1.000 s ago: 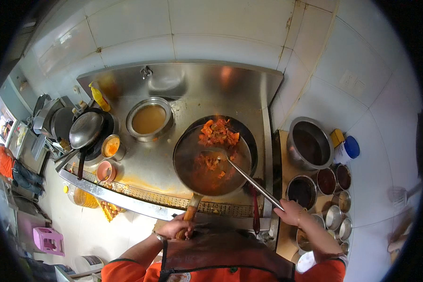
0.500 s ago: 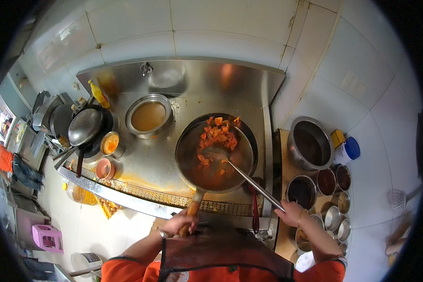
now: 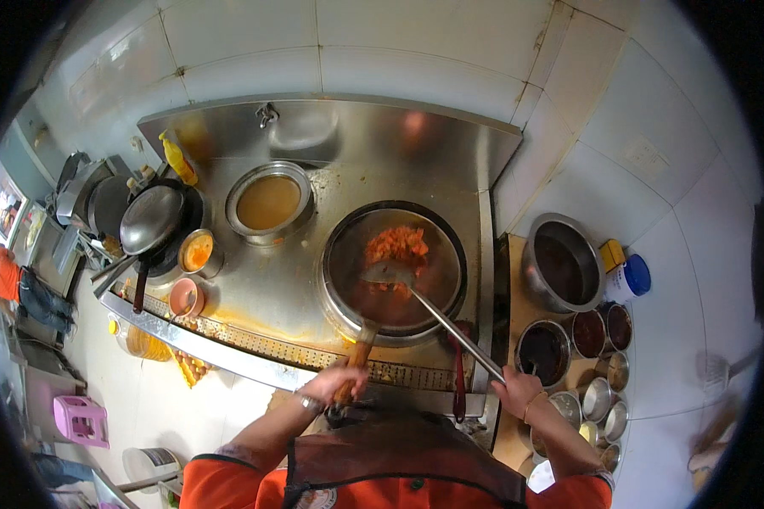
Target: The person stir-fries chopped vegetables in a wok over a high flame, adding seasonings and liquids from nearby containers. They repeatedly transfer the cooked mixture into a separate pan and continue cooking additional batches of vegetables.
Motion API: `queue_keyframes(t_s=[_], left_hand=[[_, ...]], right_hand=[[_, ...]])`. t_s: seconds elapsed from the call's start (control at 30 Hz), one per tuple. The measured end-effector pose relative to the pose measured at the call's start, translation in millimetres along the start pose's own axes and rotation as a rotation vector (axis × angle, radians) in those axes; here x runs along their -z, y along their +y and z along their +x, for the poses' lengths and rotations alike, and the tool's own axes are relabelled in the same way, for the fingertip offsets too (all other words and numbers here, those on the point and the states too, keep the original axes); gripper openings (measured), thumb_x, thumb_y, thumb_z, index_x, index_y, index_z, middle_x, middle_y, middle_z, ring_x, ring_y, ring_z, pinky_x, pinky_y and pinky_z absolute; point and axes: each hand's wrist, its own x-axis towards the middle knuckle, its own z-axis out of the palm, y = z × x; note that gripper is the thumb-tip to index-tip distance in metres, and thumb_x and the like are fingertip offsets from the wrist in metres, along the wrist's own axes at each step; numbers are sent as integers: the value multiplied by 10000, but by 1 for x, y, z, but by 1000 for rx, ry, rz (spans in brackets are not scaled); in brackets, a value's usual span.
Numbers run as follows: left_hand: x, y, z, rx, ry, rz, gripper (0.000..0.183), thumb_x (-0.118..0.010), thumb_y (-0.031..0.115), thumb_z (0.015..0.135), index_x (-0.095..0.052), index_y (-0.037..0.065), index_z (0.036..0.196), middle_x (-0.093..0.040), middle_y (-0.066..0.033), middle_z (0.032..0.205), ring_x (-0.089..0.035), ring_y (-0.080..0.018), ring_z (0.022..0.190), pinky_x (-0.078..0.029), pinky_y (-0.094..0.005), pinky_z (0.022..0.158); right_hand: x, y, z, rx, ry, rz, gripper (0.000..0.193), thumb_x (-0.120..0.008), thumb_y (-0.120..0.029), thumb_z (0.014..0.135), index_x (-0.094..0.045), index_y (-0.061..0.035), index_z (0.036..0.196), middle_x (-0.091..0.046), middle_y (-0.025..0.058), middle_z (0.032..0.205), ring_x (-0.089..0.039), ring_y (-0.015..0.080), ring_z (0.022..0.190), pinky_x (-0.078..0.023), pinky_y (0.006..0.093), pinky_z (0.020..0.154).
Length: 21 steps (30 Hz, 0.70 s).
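A dark round wok (image 3: 344,271) sits over the burner at the right of the steel stove (image 3: 255,293). My left hand (image 3: 335,383) is closed around its wooden handle (image 3: 361,349). In my right hand (image 3: 518,392) is the end of a long-handled steel ladle (image 3: 458,329). The ladle's head rests inside the wok, at the near side of a heap of red-orange food pieces (image 3: 396,244). A few pieces lie just below the ladle head. Steam blurs the wok's inside somewhat.
Left of the wok stand a steel pot of brownish liquid (image 3: 267,204), a cup of orange sauce (image 3: 197,252), a pink bowl (image 3: 186,299) and a lidded pan (image 3: 151,222). At right are a large pot (image 3: 564,263) and several seasoning containers (image 3: 587,332). A person (image 3: 21,284) stands far left.
The food pieces that flew up at the wok's far side have come down into a tighter heap. The wok sits flatter, and my left hand has moved slightly up with its handle.
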Motion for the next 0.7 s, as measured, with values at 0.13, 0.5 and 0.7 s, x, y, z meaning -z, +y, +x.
queue_keyframes(t_s=[0.13, 0.5, 0.7], left_hand=[[22, -8, 60, -65, -49, -138, 90, -516, 114, 861, -453, 49, 864, -509, -33, 657, -526, -125, 532, -436, -231, 440], [72, -56, -44, -388, 357, 131, 300, -490, 166, 918, -492, 43, 1191, -552, -12, 838, -515, -93, 704, -447, -224, 642], [129, -120, -153, -490, 755, -190, 249, -455, 88, 899, -497, 8, 1131, -572, -56, 843, -559, -130, 705, -478, -254, 654]], right_hand=[[0, -7, 22, 86, 77, 169, 284, -497, -321, 877, -457, -40, 882, -578, 156, 693, -578, 340, 603, -462, 431, 561], [21, -201, 200, 190, -676, 1574, 166, -513, -182, 886, -457, -91, 759, -426, -21, 567, -410, 80, 435, -371, 260, 429], [-1, -324, 327, 230, -320, 996, 268, -567, -164, 802, -494, -51, 570, -512, 79, 504, -497, 174, 409, -428, 312, 387]])
